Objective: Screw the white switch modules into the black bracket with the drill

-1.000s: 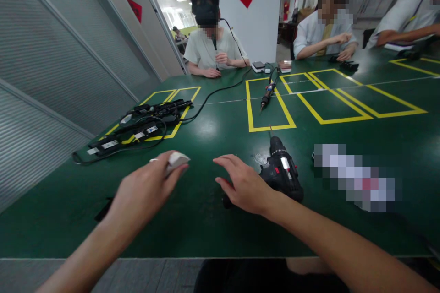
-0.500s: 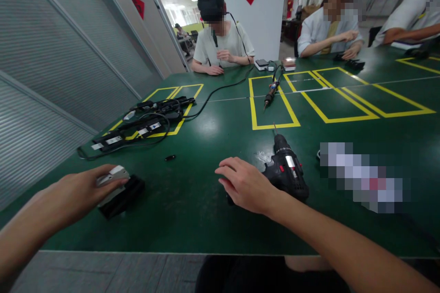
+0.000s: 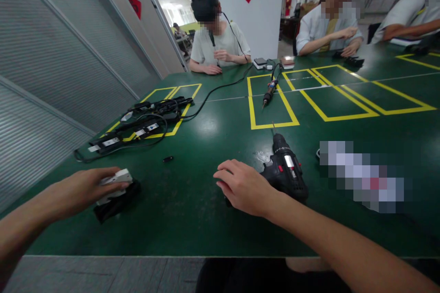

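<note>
At the left of the green table (image 3: pixel 192 229), my left hand (image 3: pixel 82 190) grips a white block-like object (image 3: pixel 120 177) between thumb and fingers. A black object (image 3: pixel 118 203) sits right beneath and beside that white piece. My right hand (image 3: pixel 244 187) has its fingers loosely curved and apart over the handle side of a black cordless drill (image 3: pixel 287 169), which lies on its side with its bit pointing away from me. The drill's grip is mostly hidden by the hand. A small black piece (image 3: pixel 168 159) lies between my hands.
Black devices with cables (image 3: pixel 147 121) lie at the left. A second tool (image 3: pixel 270 94) lies inside a yellow taped frame (image 3: pixel 275 126). A pixelated object (image 3: pixel 360 176) is at the right. Across the table sit a person (image 3: pixel 220 41) and others farther right.
My left hand and the white object have shifted slightly, with the white object showing more of its end face. The right hand and the drill look nearly the same. The view has shifted a little.
</note>
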